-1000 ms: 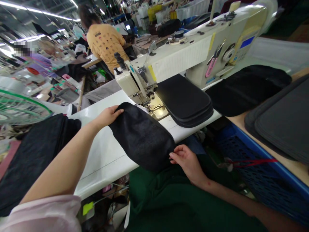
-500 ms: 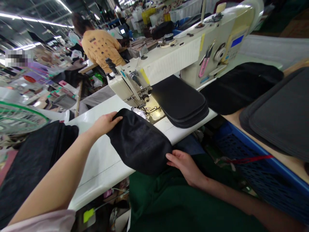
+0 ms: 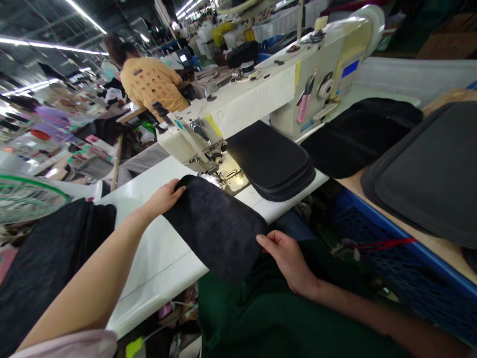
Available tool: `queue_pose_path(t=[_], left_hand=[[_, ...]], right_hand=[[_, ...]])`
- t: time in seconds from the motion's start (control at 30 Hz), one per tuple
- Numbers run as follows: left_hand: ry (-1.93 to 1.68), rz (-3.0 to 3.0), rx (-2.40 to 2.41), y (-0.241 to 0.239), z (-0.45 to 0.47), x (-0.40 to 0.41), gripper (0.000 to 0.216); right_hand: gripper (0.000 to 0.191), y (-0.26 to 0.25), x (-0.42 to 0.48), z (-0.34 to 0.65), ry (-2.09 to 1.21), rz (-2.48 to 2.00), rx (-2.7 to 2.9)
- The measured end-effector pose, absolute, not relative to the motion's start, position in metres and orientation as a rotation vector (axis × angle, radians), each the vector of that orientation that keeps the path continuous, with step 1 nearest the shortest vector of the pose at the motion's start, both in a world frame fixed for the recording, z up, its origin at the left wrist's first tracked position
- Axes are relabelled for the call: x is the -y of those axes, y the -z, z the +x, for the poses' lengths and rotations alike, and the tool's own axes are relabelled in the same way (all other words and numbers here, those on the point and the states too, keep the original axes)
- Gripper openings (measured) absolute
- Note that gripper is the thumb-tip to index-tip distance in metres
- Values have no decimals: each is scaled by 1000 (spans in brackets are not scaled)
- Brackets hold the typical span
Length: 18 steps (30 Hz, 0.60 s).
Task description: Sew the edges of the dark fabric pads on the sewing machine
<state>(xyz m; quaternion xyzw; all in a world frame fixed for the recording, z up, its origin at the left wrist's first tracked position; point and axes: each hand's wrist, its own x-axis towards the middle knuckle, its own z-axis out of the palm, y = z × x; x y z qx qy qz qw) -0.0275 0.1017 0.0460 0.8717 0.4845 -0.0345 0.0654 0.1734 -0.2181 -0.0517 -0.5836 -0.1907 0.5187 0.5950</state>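
A black cloth piece (image 3: 219, 228) lies slantwise in front of the sewing machine (image 3: 281, 122), partly over the white table (image 3: 152, 263) and partly past its near edge, above the dark green cloth (image 3: 276, 318) on the person's lap. The left hand (image 3: 162, 200) pinches its far left corner, thumb on top and the other fingers partly hidden. The right hand (image 3: 285, 253) grips its near right edge between thumb and curled fingers.

Writing is hard to make out. The machine's head bears a small teal marking (image 3: 179, 124) whose letters cannot be read. A pale paper strip (image 3: 257, 102) covers the front of the arm, with faint lines too fine to read, between two yellow strips of tape (image 3: 213, 126). At the right end, a small screen (image 3: 350, 68) glows blue; any characters on it are too small to tell. A pink-handled tool (image 3: 304, 107) hangs just beside the dial. In the background, a person's orange shirt (image 3: 149, 82) shows rows of little printed figures and a dark patch, its wording unreadable.

A stack of black pieces (image 3: 272, 154) rests under the machine's arm; another dark pile (image 3: 428, 169) lies farther right, above a blue crate (image 3: 372, 233).
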Motion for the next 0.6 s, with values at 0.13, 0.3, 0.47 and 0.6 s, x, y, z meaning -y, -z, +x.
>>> queue_pose_path(t=[0.13,0.3,0.47,0.6], left_hand=[[146,2641,-1533,-42,-24,-98,33],[256,2709,-1535,-43,-23,-97,34],[223,2758,-1592,-45,-19,-94,31],[241,2765,-1595,-46,-16,-92,30]], right_hand=[[41,55,217,174,-1134,-1338,418],[40,57,214,177,-1106,-1319,383],[38,55,215,178,-1058,-1321,400],[39,53,216,179,-1029,-1334,417]])
